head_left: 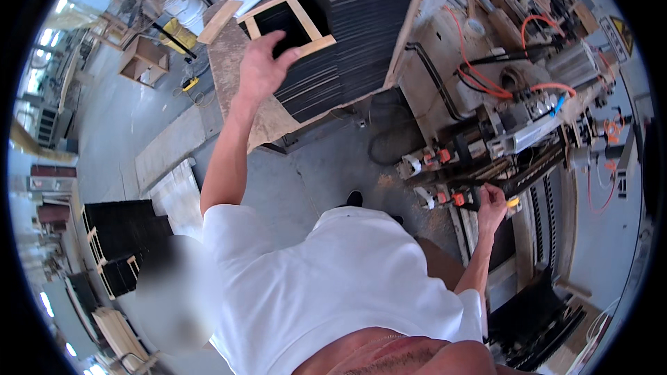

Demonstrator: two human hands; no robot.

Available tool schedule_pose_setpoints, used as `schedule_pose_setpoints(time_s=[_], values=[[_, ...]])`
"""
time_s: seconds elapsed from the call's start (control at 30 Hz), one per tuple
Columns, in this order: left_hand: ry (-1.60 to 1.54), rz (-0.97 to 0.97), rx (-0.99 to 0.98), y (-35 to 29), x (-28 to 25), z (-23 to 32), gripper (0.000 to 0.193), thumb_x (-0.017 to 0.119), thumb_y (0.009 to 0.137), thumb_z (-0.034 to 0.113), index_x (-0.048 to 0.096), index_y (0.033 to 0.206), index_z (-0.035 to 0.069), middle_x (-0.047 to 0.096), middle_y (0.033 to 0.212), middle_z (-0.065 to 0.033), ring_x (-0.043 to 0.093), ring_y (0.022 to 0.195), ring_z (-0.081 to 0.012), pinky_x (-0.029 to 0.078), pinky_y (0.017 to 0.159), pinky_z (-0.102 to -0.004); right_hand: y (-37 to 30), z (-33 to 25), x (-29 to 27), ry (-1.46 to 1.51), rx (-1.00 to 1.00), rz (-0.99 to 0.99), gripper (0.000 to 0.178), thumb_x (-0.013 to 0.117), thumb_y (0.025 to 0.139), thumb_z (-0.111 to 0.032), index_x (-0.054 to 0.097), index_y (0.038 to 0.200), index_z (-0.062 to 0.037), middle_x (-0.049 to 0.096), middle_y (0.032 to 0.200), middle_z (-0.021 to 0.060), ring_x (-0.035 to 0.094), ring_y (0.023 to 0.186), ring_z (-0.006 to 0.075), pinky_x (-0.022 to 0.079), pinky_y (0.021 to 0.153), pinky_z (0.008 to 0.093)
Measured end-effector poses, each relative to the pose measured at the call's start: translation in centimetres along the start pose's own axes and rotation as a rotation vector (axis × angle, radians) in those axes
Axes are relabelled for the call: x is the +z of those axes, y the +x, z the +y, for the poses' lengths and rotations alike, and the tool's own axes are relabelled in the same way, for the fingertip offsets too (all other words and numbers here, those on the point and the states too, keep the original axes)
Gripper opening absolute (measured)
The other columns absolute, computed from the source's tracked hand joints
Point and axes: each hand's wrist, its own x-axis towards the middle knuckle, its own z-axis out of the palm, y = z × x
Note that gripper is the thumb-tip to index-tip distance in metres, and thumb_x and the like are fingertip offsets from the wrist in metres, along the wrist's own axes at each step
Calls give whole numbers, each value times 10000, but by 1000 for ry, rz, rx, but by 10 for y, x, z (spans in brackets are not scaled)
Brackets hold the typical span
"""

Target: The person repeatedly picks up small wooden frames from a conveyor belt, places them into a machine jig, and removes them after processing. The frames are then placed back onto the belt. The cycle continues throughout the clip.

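Observation:
My left hand (262,66) reaches forward with its thumb and fingers apart, over the near left corner of a light wooden frame (306,18). I cannot tell whether the fingertips touch the wood. The frame lies on a tall stack of thin black panels (313,87), on a worn brown board. To the right, my right hand (492,205) is closed, its fingertips pinched together beside the machine's red-and-white clamp parts (455,199). Whatever sits between those fingers is too small to make out. A small yellow piece (513,202) shows just beyond them.
The machine (517,132) with orange hoses and metal cylinders fills the right side. A second, higher black stack (368,21) stands behind the frame. Black panels with light wood edges (121,243) lie at the left. A wooden box (144,61) and white bucket (183,3) stand farther off.

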Motion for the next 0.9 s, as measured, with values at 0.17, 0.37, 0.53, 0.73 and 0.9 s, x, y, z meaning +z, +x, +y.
schedule_pose_setpoints(time_s=[0.17,0.37,0.53,0.73,0.9], values=[[34,-184,10,-6,23,12,438,734,770,271,630,1131,46,651,1070,-179,594,1033,-349,469,905,-409,-14,8,6,-18,6,-33,130,654,870,-75,652,956,21,649,824,39,595,760,106,479,734,245],[-12,-212,-38,3,28,16,377,717,791,229,639,1116,54,659,1049,-190,627,1000,-332,491,872,-410,-51,16,-15,-129,79,37,162,685,846,-95,659,965,12,674,816,64,602,740,104,488,703,255],[-68,-214,111,6,46,-23,483,691,818,309,589,1204,36,659,1078,-191,618,1046,-338,483,887,-398,-90,42,-64,-176,81,153,126,684,842,-98,659,923,-3,667,796,60,605,755,105,489,722,253],[86,-420,185,15,42,-15,454,591,901,283,536,1231,-23,622,1141,-223,587,1079,-364,452,917,-400,-143,63,-156,-244,189,354,152,677,803,-160,662,894,-39,682,798,133,667,731,249,517,679,345],[108,-416,254,29,62,-38,487,584,901,226,472,1301,-29,593,1204,-227,556,1140,-364,428,962,-390,-214,83,-239,-314,207,603,150,682,800,-166,666,906,-61,684,841,123,661,785,284,514,698,367]])
